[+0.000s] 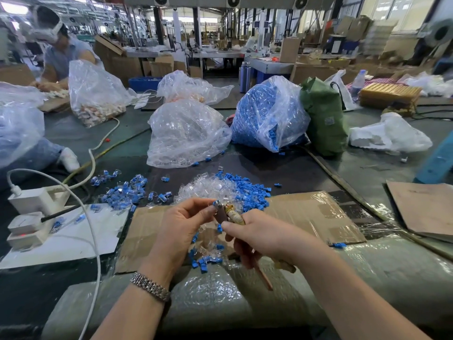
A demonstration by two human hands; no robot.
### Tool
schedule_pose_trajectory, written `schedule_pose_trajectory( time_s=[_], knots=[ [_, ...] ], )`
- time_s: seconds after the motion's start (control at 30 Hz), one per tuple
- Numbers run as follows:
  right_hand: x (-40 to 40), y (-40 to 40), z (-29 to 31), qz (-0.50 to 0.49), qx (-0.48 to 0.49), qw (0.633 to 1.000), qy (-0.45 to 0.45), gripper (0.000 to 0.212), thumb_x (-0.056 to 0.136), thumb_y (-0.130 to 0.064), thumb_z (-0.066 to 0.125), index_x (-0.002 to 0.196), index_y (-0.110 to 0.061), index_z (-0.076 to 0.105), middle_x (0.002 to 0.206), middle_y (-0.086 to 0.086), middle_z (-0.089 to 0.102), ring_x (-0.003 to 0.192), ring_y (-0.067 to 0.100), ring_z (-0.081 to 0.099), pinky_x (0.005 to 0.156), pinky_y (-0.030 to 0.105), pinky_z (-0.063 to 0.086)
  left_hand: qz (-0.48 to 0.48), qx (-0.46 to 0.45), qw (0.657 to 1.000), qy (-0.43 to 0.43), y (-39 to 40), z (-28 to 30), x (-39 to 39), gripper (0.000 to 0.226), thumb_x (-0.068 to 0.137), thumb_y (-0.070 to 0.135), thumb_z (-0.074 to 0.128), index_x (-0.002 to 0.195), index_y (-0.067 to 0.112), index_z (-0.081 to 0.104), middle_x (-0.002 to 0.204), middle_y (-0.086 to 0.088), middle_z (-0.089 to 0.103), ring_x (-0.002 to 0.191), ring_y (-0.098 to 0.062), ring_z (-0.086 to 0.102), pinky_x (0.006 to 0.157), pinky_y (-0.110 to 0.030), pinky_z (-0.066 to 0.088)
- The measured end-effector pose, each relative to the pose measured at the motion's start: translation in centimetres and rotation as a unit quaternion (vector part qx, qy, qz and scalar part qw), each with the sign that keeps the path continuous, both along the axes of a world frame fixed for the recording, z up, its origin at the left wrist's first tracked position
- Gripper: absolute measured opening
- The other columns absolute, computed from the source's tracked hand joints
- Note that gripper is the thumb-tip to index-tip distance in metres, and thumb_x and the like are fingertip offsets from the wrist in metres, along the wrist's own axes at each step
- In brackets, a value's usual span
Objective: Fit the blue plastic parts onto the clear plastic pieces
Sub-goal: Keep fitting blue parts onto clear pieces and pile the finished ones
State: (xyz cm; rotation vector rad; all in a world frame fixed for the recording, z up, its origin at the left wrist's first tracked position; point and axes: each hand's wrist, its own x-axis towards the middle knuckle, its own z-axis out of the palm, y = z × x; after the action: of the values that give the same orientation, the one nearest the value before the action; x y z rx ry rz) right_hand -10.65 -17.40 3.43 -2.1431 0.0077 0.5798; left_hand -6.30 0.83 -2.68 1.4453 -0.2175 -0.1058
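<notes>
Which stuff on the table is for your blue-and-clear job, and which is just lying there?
For the job:
loose blue parts
clear pieces pile
bag of blue parts
finished pile
tool in right hand

Just lying about:
green bag
power strip
water bottle

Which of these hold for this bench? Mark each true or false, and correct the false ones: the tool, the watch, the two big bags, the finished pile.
1. The right hand holds a tool with wrapped handles. True.
2. A metal watch band sits on the right wrist. False: it is on the left wrist.
3. The bag of blue parts stands right of the bag of clear pieces. True.
4. The left hand lies flat on the cardboard. False: it is raised, its fingertips pinching a small piece at the tool's tip.
5. A loose pile of mixed blue and clear parts lies left of the hands. True.
</notes>
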Motion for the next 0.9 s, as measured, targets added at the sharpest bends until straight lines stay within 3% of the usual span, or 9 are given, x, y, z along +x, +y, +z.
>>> schedule_pose_trajectory(
  time_s=[0.13,0.2,0.27,0.37,0.47,0.57,0.63,0.8,0.9],
  knots=[
    [1.1,-1.5,0.3,-0.005,-0.123,0.989,-0.08,0.033,0.096,-0.043,0.063,0.075,-0.019,0.057,0.064,-0.004,0.058,0.052,0.01,0.053,0.054,0.025,0.046,0.127,0.118,0.981,-0.084,0.3,0.5,0.6,0.011,0.09,0.017,0.073,0.095,0.027,0.074,0.09,0.008,0.075,0.079,-0.006,0.07,0.069,-0.015,0.056],
    [2.0,-3.1,-0.1,-0.053,-0.185,0.973,-0.129,0.03,0.092,-0.04,0.067,0.073,-0.021,0.054,0.066,-0.003,0.057,0.055,0.011,0.051,0.051,0.027,0.04,0.232,0.175,0.95,-0.111,1.3,0.9,1.4,0.011,0.092,0.017,0.072,0.096,0.026,0.07,0.086,0.009,0.073,0.077,-0.006,0.068,0.067,-0.021,0.058],
    [3.0,-4.7,-0.9,-0.114,-0.239,0.954,-0.142,0.02,0.092,-0.035,0.065,0.086,-0.018,0.056,0.084,0.002,0.06,0.068,0.017,0.058,0.062,0.032,0.048,0.323,0.222,0.912,-0.119,2.7,1.3,2.6,0.013,0.093,0.012,0.071,0.103,0.019,0.068,0.098,0.002,0.071,0.081,-0.01,0.066,0.074,-0.028,0.057],
    [4.0,-6.5,-2.4,-0.175,-0.342,0.915,-0.126,0.032,0.095,-0.039,0.06,0.114,-0.014,0.053,0.112,0.008,0.051,0.1,0.029,0.057,0.091,0.045,0.051,0.368,0.317,0.867,-0.113,4.2,1.3,3.5,0.034,0.093,0.007,0.068,0.127,0.009,0.061,0.125,-0.012,0.059,0.075,-0.012,0.057,0.08,-0.03,0.045],
    [4.5,-7.0,-3.8,-0.197,-0.393,0.889,-0.125,0.045,0.095,-0.044,0.062,0.125,-0.012,0.052,0.125,0.013,0.052,0.117,0.032,0.051,0.097,0.045,0.047,0.334,0.342,0.87,-0.122,3.9,0.7,2.7,0.038,0.095,0.011,0.067,0.131,0.013,0.059,0.124,-0.01,0.055,0.075,-0.01,0.056,0.077,-0.023,0.045],
    [4.7,-6.7,-4.8,-0.196,-0.429,0.873,-0.125,0.055,0.096,-0.053,0.057,0.131,-0.012,0.05,0.13,0.014,0.053,0.122,0.032,0.048,0.095,0.045,0.043,0.238,0.36,0.891,-0.144,2.5,0.4,1.6,0.015,0.096,0.016,0.067,0.11,0.021,0.068,0.1,0.003,0.065,0.074,0.001,0.06,0.059,-0.011,0.048],
    [4.7,-6.5,-5.0,-0.192,-0.439,0.867,-0.137,0.06,0.096,-0.058,0.054,0.133,-0.011,0.049,0.132,0.014,0.051,0.124,0.032,0.046,0.097,0.047,0.043,0.176,0.367,0.9,-0.157,1.6,0.5,1.2,0.007,0.095,0.017,0.068,0.098,0.023,0.071,0.089,0.01,0.066,0.072,0.005,0.061,0.063,-0.005,0.047],
    [3.8,-5.2,-4.3,-0.187,-0.47,0.839,-0.204,0.057,0.095,-0.059,0.055,0.129,-0.014,0.049,0.13,0.011,0.048,0.123,0.03,0.044,0.099,0.049,0.041,0.08,0.415,0.887,-0.187,-0.5,0.0,1.0,0.006,0.095,0.025,0.068,0.094,0.03,0.066,0.092,0.017,0.062,0.082,0.004,0.058,0.071,-0.014,0.051],
    [3.6,-3.5,-3.6,-0.144,-0.401,0.867,-0.256,0.039,0.095,-0.057,0.058,0.111,-0.022,0.057,0.114,0.0,0.059,0.11,0.023,0.053,0.095,0.045,0.045,0.054,0.441,0.874,-0.197,-1.4,-0.4,1.1,0.008,0.095,0.028,0.067,0.094,0.034,0.062,0.092,0.02,0.057,0.085,0.007,0.055,0.076,-0.015,0.052]
  ],
)
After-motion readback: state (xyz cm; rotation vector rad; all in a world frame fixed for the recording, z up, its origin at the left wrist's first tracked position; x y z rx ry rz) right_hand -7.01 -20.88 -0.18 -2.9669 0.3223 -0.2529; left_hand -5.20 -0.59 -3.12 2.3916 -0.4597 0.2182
